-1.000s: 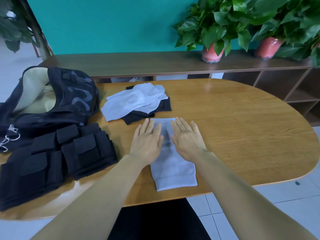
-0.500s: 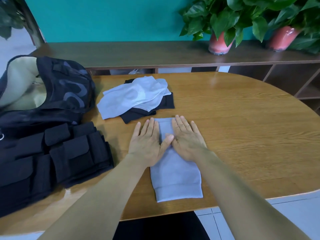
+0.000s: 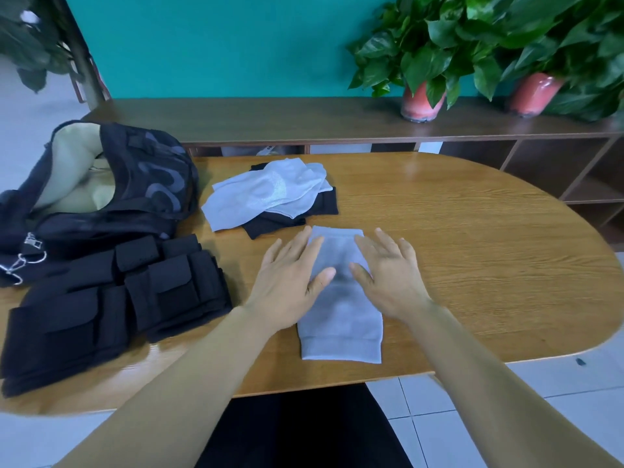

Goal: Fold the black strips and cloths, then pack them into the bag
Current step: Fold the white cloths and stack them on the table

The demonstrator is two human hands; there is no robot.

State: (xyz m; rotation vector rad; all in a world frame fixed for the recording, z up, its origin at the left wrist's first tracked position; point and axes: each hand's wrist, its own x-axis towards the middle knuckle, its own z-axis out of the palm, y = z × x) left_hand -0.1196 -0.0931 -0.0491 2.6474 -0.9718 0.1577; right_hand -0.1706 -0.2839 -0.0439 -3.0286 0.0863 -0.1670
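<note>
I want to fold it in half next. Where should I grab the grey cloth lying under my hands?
Probably pinch the two near corners of the grey cloth at its ribbed hem, coming from your side. That end lies flat, uncovered by either hand, and lifts straight over toward the far edge.

We see both hands laid flat, fingers straight, on a pale blue-grey cloth [image 3: 341,312] lying on the wooden worktop [image 3: 472,265]. The left hand [image 3: 287,285] covers its left edge, the right hand [image 3: 388,275] its right edge; the thumbs nearly meet. Just beyond the fingertips lies a pile of light cloths [image 3: 266,194] over black cloths [image 3: 324,204]. Left of the left fingers lie the folded black strips [image 3: 111,298] and, beyond them, the open black bag [image 3: 111,194].
</note>
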